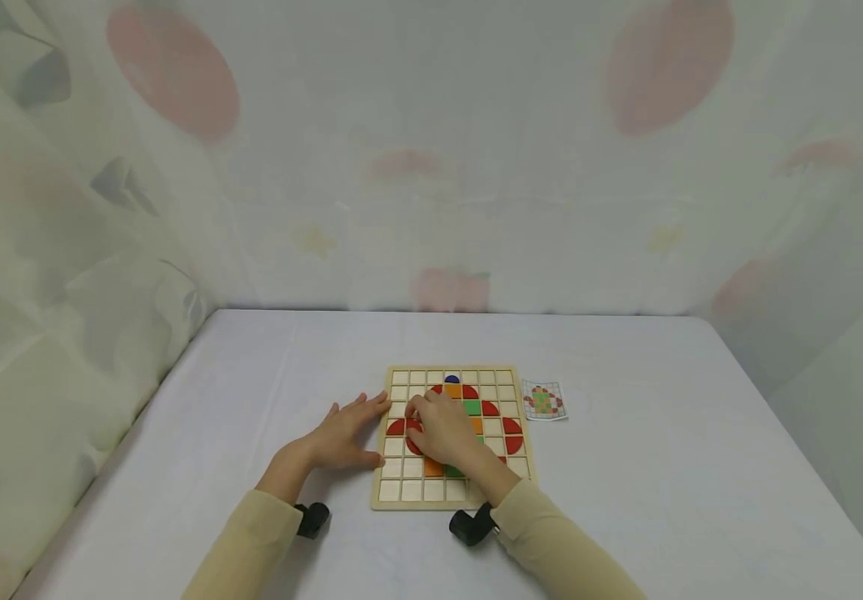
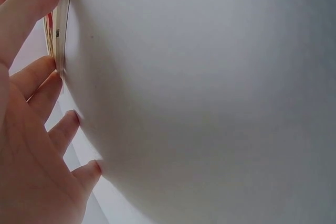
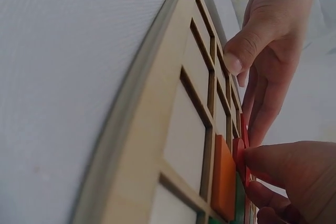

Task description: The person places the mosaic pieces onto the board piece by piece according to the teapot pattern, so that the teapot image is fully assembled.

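In the head view a wooden grid board lies on the table, holding red quarter-circle pieces, orange and green squares and a blue piece. My left hand, its fingers spread, rests along the board's left edge; the left wrist view shows its fingertips at the rim. Over the left-centre cells, my right hand pinches a red quarter-circle piece with thumb and fingers. Low in the right wrist view, an orange square sits beside that piece. The right hand hides several middle cells.
A small printed pattern card lies just right of the board. White cloth covers the table, and a patterned curtain hangs behind it. A black wrist camera hangs close to the board's front edge.
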`<state>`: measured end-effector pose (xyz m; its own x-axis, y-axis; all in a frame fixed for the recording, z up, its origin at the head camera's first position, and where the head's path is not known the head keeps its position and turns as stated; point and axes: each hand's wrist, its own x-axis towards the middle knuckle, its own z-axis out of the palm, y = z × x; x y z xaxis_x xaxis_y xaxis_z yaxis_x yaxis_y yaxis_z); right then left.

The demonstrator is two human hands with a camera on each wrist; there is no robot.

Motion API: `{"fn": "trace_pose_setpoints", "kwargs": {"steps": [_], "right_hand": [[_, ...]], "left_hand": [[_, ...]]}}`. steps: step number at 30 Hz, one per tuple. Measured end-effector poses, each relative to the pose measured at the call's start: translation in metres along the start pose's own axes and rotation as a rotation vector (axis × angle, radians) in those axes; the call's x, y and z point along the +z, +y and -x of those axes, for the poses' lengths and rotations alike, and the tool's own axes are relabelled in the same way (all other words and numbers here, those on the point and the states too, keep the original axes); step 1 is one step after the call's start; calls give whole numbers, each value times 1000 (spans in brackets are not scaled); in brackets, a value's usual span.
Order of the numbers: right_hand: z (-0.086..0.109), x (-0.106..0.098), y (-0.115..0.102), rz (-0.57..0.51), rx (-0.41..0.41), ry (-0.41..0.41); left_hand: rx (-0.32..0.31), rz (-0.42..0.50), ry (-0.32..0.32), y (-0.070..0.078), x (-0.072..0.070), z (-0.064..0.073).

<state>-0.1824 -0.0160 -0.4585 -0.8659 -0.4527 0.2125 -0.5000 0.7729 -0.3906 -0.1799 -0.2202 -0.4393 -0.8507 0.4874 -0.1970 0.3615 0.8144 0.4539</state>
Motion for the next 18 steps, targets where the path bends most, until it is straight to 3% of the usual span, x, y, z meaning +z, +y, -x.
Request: {"fn": "trace_pose_setpoints", "kwargs": {"steps": [9, 18], "right_hand": [[1, -2, 4, -43, -11, 37], [16, -34, 29, -69, -52, 97]], "left_hand": [[9, 3, -2, 0, -2, 2], [2, 7, 11, -5, 3, 2]]}}
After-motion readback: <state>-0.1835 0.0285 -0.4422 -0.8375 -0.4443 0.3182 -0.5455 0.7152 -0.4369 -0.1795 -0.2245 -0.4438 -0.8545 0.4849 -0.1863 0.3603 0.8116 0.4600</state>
